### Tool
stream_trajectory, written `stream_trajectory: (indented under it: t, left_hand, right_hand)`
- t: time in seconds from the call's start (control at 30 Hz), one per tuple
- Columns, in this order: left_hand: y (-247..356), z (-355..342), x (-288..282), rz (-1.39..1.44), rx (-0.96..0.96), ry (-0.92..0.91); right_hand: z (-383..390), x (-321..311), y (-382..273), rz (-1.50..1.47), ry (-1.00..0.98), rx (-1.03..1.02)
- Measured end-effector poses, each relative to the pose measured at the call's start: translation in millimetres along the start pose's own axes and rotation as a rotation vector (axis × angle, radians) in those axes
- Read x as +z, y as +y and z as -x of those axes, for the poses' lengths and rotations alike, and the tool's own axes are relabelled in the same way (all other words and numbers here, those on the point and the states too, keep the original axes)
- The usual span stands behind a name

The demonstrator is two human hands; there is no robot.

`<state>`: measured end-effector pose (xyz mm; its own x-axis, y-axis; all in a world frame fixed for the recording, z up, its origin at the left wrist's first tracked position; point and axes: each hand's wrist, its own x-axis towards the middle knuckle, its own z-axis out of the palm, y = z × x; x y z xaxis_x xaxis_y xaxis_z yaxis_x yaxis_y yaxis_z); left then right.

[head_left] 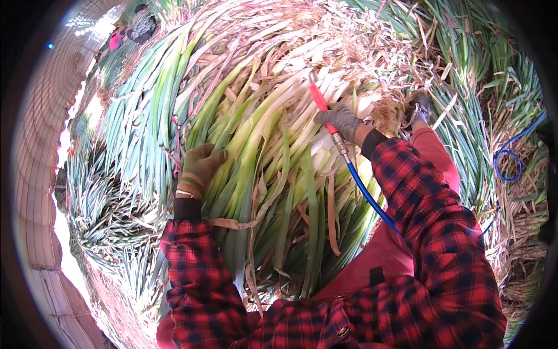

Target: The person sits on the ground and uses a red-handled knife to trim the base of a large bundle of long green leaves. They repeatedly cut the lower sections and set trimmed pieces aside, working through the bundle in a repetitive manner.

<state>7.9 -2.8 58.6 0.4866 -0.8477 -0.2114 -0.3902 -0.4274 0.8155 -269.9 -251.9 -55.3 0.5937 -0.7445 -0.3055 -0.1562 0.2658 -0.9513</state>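
Observation:
My left hand (201, 168), in an olive work glove, is closed on the green leaves of a pale-stemmed bunch of long onions (261, 128). Dry brown leaf strips hang among the green ones. My right hand (343, 122), in a greyish glove, grips a red air gun (318, 96) with a thin metal nozzle pointing up over the white stems. A metal fitting joins it to a blue hose (365, 189) running down behind my right sleeve. Whitish stems and fibrous roots (383, 113) lie just beyond my right hand.
Heaps of green-leaved onions (133, 128) surround me, with dry leaf litter (349, 35) ahead. My shoe (420, 106) rests at the right. Looped blue hose (509, 166) lies at the far right. A curved woven wall (40, 174) runs along the left. Another person (141, 28) is at top left.

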Motion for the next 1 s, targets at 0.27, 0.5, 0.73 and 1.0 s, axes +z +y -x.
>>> stream_trajectory:
  t: [0.27, 0.5, 0.73, 1.0]
  left_hand:
    - [13, 4, -21, -0.135, 0.027, -0.102]
    - [4, 7, -18, -0.367, 0.020, 0.019]
    - [1, 6, -7, -0.181, -0.004, 0.010]
    - [-7, 3, -9, -0.078, 0.020, -0.039]
  right_hand:
    - [96, 75, 0, 0.496, -0.297, -0.274]
    - [149, 99, -12, 0.419, -0.458, -0.252]
    - [85, 61, -4, 0.433, -0.185, -0.075]
    - [42, 38, -2, 0.457, -0.041, -0.140]
